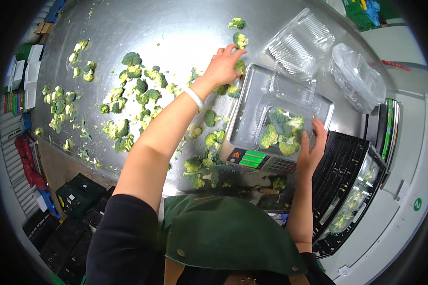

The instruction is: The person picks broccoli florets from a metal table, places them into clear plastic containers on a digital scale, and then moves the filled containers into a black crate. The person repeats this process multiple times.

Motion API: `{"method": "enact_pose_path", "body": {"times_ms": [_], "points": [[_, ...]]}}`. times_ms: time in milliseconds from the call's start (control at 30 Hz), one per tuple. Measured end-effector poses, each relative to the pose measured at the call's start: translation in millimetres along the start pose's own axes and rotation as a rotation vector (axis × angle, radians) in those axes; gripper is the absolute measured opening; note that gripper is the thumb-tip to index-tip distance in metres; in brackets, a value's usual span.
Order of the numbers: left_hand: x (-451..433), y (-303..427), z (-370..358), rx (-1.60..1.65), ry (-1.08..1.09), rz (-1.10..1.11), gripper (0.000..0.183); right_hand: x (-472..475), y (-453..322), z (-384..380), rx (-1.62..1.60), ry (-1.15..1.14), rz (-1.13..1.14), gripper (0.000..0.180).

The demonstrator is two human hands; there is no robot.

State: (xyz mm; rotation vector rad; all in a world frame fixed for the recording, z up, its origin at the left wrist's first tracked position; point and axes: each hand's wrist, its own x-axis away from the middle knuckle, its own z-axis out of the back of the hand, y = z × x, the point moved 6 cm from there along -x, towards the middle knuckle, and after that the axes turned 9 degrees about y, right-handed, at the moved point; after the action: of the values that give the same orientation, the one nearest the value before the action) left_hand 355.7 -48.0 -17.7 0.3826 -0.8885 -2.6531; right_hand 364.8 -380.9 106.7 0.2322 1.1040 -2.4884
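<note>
My left hand (pixel 224 66) reaches past the scale's far left corner, fingers spread. A broccoli floret (pixel 240 67) lies between its forefinger and thumb; whether it is gripped is unclear. Just beyond the fingertips sits another floret (pixel 240 40). On the steel pan (pixel 248 107) of a digital scale (pixel 232 151) rests a clear plastic clamshell container (pixel 263 119), its lid (pixel 294 87) folded back. Several florets (pixel 283 130) fill part of its base. My right hand (pixel 312 146) is at the container's right side, thumb on the near side of the wall and fingers outside it.
Loose florets (pixel 142 94) and scraps spread over the steel table (pixel 185 21). Stacked empty clamshells (pixel 301 39) and a clear plastic bag (pixel 356 76) lie beyond the scale. At right, a black crate (pixel 337 167) holds filled packs (pixel 353 199). Dark crates (pixel 80 194) stand lower left.
</note>
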Motion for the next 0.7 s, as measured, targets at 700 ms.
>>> {"method": "enact_pose_path", "body": {"times_ms": [700], "points": [[-50.5, 45.7, 69.1, 0.661, -0.085, 0.274, 0.054, -7.8, -14.9, 14.8, -0.291, -0.015, -0.165, 0.025]]}}
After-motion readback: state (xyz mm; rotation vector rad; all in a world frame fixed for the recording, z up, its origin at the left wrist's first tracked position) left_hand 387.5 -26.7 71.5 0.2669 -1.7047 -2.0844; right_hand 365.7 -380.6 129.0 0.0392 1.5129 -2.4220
